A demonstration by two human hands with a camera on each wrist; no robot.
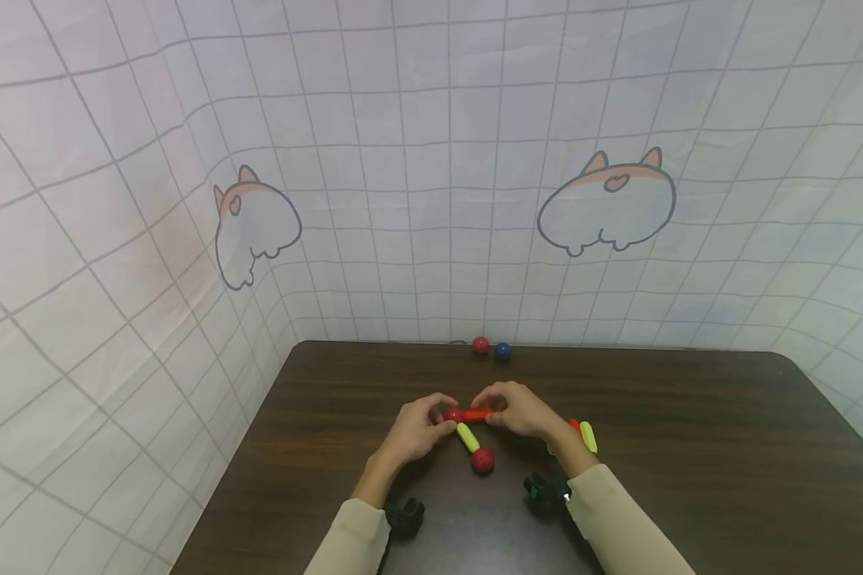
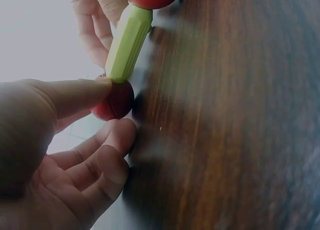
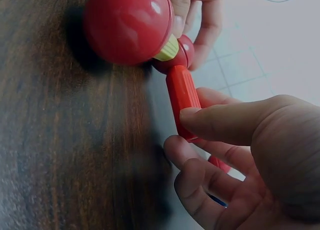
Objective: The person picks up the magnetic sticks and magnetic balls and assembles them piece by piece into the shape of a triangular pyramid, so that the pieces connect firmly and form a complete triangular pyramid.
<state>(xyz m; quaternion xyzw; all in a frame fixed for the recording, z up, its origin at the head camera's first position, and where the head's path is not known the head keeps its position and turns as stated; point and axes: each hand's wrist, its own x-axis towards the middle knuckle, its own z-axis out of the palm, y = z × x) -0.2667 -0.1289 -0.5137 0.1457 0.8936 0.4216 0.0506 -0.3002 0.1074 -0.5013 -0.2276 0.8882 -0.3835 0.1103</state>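
Observation:
In the head view, my left hand (image 1: 415, 430) pinches a red ball (image 1: 452, 414) between thumb and fingers. A red rod (image 1: 477, 415) points from that ball to the right, its far end pinched by my right hand (image 1: 521, 411). From the same ball a yellow-green rod (image 1: 467, 437) slants toward me and ends in a second red ball (image 1: 483, 461). The right wrist view shows my thumb on the ribbed red rod (image 3: 183, 99), whose other end meets the ball. My left thumb lies over the ball (image 2: 114, 100) in the left wrist view.
Near the table's back edge sit a loose red ball (image 1: 480, 345) and a blue ball (image 1: 503, 351). Beside my right forearm lie another yellow-green rod (image 1: 589, 437) and a red piece (image 1: 574, 425). A white grid-patterned cloth (image 1: 431, 200) hangs behind the dark wooden table (image 1: 690, 447).

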